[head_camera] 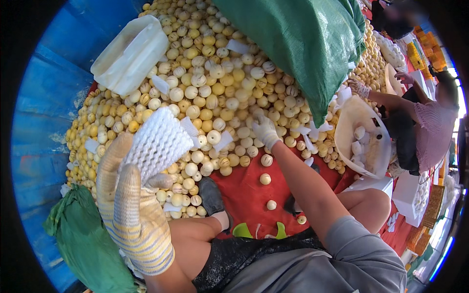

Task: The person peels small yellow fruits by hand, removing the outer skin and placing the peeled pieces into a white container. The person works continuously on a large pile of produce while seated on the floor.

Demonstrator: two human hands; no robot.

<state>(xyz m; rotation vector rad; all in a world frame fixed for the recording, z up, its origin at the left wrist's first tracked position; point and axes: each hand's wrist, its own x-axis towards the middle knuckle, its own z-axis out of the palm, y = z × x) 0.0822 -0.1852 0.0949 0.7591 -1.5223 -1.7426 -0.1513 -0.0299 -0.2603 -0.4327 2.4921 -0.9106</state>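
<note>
My left hand [137, 208], in a striped knit glove, holds a white foam net sleeve [159, 141] up at the left; the net is spread wide and no fruit shows in it. With my right arm stretched forward, my right hand [264, 128], in a pale glove, touches the edge of a large heap of round yellow-cream fruit [216, 88], some with dark stripes. Whether its fingers grip a fruit is hidden by the hand and blur. Several loose fruit, one being a striped fruit [265, 179], lie on the red cloth [238, 186] between my legs.
A white plastic tub [130, 55] rests on the heap beside a blue wall [47, 102]. Green sacks [315, 44] lie at top and lower left. At right, a cut white container [362, 137] holds netted fruit, near a seated person [432, 121] and white foam boxes [408, 197].
</note>
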